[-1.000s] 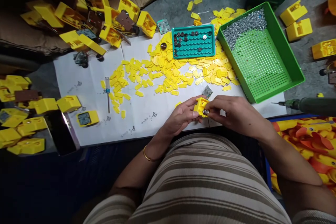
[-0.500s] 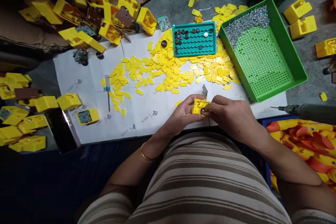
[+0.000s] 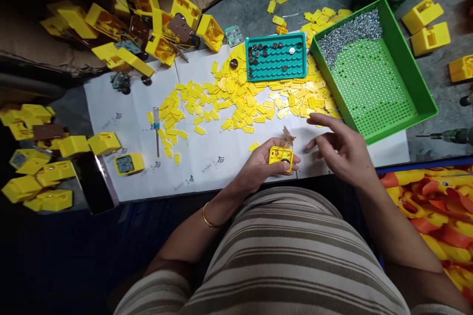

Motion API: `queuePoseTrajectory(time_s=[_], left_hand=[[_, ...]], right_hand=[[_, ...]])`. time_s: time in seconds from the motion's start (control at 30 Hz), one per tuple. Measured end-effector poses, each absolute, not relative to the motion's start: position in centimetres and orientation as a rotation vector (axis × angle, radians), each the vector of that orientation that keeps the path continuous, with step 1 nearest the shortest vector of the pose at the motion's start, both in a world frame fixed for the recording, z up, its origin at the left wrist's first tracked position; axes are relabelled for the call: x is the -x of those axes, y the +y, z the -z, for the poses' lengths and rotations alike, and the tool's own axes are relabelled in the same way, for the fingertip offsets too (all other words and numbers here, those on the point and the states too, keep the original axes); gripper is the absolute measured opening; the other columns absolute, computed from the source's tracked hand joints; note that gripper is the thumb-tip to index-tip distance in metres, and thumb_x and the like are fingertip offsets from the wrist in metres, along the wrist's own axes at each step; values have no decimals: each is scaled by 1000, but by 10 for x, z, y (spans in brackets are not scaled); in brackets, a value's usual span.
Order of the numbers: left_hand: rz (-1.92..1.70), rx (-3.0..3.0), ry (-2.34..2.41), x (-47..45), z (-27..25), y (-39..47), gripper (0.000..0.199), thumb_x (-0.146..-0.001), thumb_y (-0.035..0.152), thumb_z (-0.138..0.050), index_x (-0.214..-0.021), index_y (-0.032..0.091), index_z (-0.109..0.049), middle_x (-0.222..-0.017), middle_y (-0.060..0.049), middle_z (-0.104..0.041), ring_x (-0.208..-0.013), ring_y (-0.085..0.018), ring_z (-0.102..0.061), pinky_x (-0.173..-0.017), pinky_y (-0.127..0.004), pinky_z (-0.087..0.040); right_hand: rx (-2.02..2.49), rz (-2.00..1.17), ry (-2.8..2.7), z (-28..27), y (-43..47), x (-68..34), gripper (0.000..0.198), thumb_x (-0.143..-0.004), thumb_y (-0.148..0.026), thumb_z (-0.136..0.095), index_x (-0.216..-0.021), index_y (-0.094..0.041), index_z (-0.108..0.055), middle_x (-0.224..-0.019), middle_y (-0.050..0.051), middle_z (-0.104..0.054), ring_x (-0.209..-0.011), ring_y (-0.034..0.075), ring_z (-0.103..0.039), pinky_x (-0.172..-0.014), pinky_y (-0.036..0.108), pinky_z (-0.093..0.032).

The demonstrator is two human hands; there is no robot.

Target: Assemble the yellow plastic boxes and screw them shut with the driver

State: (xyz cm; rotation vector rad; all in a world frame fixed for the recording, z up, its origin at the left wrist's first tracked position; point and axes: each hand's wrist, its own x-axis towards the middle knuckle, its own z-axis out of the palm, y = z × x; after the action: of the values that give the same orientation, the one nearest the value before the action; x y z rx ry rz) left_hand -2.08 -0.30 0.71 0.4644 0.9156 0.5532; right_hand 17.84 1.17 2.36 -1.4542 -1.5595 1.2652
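My left hand (image 3: 258,163) is wrapped round a yellow plastic housing (image 3: 278,155), its open side facing up. Inside the housing's lower right corner lies a round, dark speaker-like disc (image 3: 286,163), with my left thumb beside it. A small brownish board (image 3: 288,134) sticks up from the far edge on thin wires. To the right, my right hand (image 3: 338,150) is in the air with fingers apart, touching nothing. Small yellow plates (image 3: 236,103) lie scattered beyond both hands. A teal tray (image 3: 277,74) holding several small round dark parts rests among them.
A green basket (image 3: 393,130) with a heap of screws (image 3: 351,34) stands at right. A power screwdriver (image 3: 451,135) points in from the right edge. On the left are a screwdriver (image 3: 156,130), a phone (image 3: 94,184) and more yellow housings (image 3: 105,143). Yellow-orange duck toys (image 3: 432,197) fill the lower right.
My right hand has let go of the disc in the housing, moved right and spread its fingers. My left hand still holds the housing. The board has turned, and the view has shifted slightly.
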Motion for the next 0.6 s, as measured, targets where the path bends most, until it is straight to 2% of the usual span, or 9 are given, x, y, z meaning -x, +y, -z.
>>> queuePoseTrajectory(time_s=[0.07,0.17,0.23,0.33,0.43,0.5,0.6], left_hand=[[-509,-465,884,22,-11,-2,43,-67,21,-77,-98,18,-48,-89,-5,-71,-74,-14,-67,-68,-26,-52],[-443,-491,892,23,-15,-1,40,-69,25,-75,-96,19,-48,-92,-6,-70,-73,-14,-66,-64,-26,-53],[-403,-533,929,25,-15,1,37,-71,29,-74,-95,18,-48,-93,-5,-69,-71,-13,-66,-60,-25,-53],[-342,-652,986,27,-15,1,33,-76,34,-69,-98,18,-51,-91,-4,-67,-62,-11,-65,-52,-19,-49],[-316,-805,1040,26,-13,0,29,-81,37,-64,-100,18,-54,-85,-1,-66,-46,-4,-55,-40,-15,-40],[-349,-852,1073,25,-11,-1,28,-82,38,-63,-101,18,-56,-83,0,-65,-39,-1,-47,-35,-15,-37],[-415,-842,1105,23,-8,-2,32,-82,40,-63,-105,18,-57,-82,0,-64,-36,-1,-46,-33,-16,-37]], right_hand=[[1453,-1550,-1467,-16,20,-176,50,-84,-27,-61,-132,-21,-52,-125,11,-61,-65,13,-68,-52,25,-53],[1364,-1897,-1329,-8,30,-173,57,-76,-39,-70,-127,-16,-56,-104,10,-69,-59,14,-65,-50,27,-53],[1322,-1977,-1245,-6,33,-173,55,-72,-42,-74,-119,-15,-61,-88,6,-70,-59,15,-64,-52,28,-54],[1305,-1827,-1288,-8,34,-174,38,-72,-41,-76,-99,-15,-68,-81,5,-67,-64,15,-64,-59,29,-55],[1332,-1423,-1631,-13,33,-177,20,-78,-36,-72,-86,-18,-71,-86,6,-64,-76,15,-62,-64,25,-51],[1379,-1245,-1817,-17,30,-179,16,-83,-33,-67,-89,-19,-70,-81,3,-62,-70,12,-58,-60,23,-46],[1392,-1414,-1752,-22,23,-178,21,-90,-36,-58,-98,-17,-63,-65,-2,-57,-52,9,-53,-50,20,-42]])
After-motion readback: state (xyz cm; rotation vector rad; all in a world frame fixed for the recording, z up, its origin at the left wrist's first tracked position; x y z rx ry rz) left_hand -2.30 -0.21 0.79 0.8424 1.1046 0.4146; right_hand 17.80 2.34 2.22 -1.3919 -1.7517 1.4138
